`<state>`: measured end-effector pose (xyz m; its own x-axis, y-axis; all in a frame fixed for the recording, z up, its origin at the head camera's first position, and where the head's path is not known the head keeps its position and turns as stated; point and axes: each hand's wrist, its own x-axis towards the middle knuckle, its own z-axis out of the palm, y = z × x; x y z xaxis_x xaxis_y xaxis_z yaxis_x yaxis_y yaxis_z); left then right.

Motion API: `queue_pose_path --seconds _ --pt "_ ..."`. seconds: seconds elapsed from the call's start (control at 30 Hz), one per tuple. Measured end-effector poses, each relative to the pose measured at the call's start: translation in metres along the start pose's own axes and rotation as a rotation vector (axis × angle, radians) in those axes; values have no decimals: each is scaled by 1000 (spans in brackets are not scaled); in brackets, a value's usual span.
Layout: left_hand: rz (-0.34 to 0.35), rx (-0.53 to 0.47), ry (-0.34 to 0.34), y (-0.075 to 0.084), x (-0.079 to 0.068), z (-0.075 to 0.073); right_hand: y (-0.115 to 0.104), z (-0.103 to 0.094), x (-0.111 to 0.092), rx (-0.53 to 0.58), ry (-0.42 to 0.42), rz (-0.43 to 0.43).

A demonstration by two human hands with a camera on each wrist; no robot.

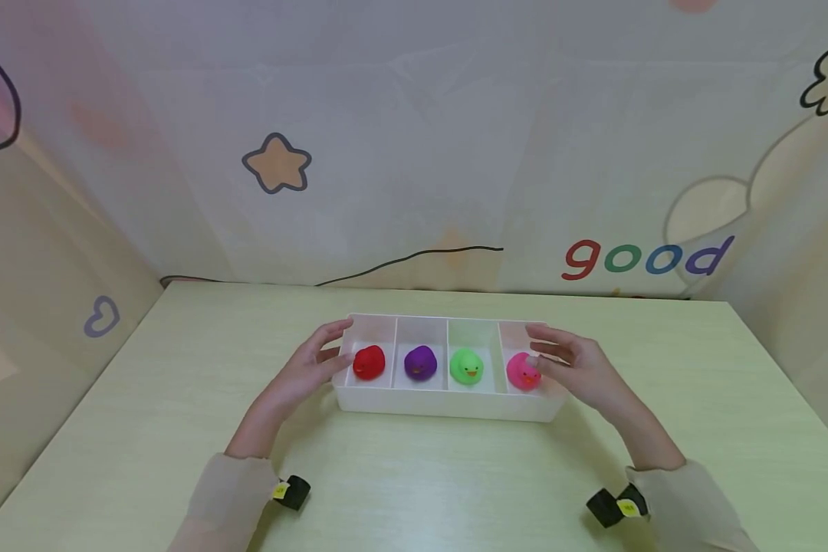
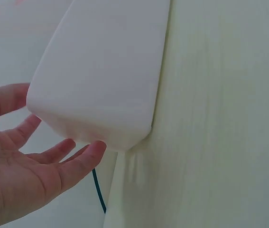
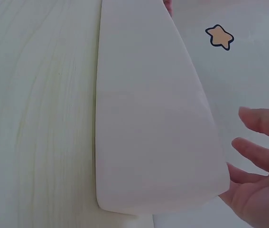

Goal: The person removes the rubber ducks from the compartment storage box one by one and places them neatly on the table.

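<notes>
A: How are the hands set?
B: Both are wide, fingers loosely spread. The left hand (image 1: 310, 364) has its fingertips at the left end of the tray (image 1: 448, 405); the right hand (image 1: 579, 368) is at the other end, though I can't tell whether it touches.
A: And the tray?
B: Smooth white plastic by the look, a long box with rounded corners and four compartments. It sits near the worktop's (image 1: 421, 483) back edge, about midway between the back corners.
A: Inside?
B: Rounded, squat toys, one each, left to right: red duck (image 1: 369, 363), purple duck (image 1: 421, 363), green duck (image 1: 466, 366), pink duck (image 1: 522, 374).
A: Beyond?
B: Pale, faintly grained worktop, then a creased backdrop (image 1: 421, 138) with an outlined star (image 1: 277, 164).
</notes>
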<state>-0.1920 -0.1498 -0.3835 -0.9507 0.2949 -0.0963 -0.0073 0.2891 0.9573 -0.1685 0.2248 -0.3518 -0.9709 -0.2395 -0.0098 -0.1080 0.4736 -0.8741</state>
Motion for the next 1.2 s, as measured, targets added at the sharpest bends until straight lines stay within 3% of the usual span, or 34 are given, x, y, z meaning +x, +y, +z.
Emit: queue_pose_path --seconds 0.3,0.6,0.93,1.2 --pt "-24 1 -62 -5 1 -5 -8 8 8 -231 -54 44" --pt "-42 -15 -68 -7 3 -6 -16 21 19 -542 -112 30" --pt "-40 -11 -65 -7 3 -5 -19 29 26 -699 -120 18" --pt "-30 -24 -60 -7 3 -5 -18 33 32 -752 -108 87"
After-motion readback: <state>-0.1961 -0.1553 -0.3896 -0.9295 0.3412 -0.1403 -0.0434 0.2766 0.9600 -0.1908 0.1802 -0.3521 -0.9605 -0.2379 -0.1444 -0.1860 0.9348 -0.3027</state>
